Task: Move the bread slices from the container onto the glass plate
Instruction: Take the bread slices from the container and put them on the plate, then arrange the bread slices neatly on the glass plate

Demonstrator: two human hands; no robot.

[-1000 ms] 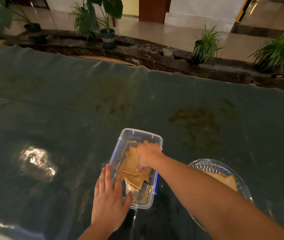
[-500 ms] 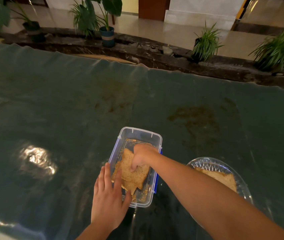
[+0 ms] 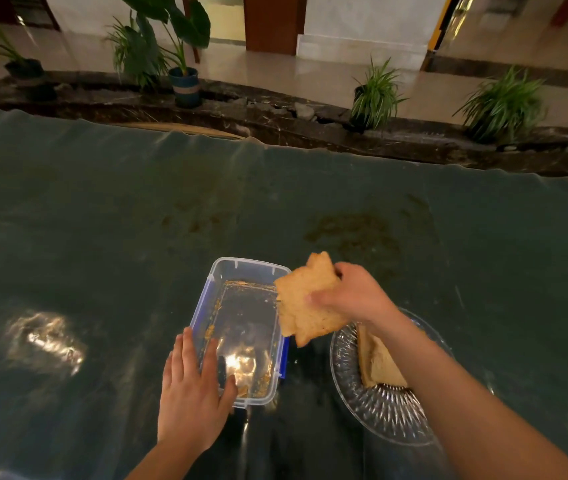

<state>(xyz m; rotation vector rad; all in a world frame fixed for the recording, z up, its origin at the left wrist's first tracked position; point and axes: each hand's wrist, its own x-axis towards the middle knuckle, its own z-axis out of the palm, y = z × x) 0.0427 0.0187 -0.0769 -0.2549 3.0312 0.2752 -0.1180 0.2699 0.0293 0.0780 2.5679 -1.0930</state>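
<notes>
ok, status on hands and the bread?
Right hand pinching bread slices, lifted clear of container. Left hand flat on container's near corner. Container down to crumbs. Glass plate already holds bread; path across looks clear.

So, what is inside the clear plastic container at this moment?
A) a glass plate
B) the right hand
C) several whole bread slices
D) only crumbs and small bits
D: the container holds only crumbs along its floor, while the right hand holds the bread slices up beside its right rim, and the left hand rests on its near left corner.
</notes>
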